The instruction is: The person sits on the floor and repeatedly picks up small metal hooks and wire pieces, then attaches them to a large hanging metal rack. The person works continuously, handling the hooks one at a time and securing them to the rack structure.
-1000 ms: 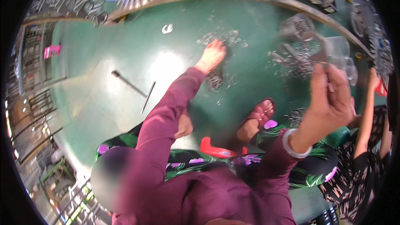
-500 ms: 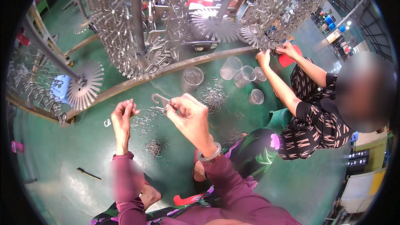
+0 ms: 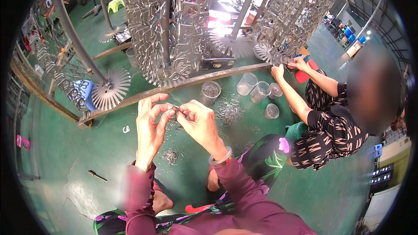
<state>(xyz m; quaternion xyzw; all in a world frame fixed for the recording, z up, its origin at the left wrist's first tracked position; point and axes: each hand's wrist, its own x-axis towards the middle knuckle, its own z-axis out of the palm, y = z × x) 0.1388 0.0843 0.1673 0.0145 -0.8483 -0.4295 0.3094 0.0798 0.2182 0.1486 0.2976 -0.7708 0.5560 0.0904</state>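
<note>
Your left hand [image 3: 150, 127] and right hand [image 3: 200, 122]: fingertips meeting in narrow pinch, small metal piece [image 3: 175, 108] held between them. Below, on green floor [image 3: 113, 152]: loose heap of wire hooks [image 3: 170, 156]. Beyond: clear plastic tub [image 3: 210, 101], then wooden beam [image 3: 196, 78].
</note>
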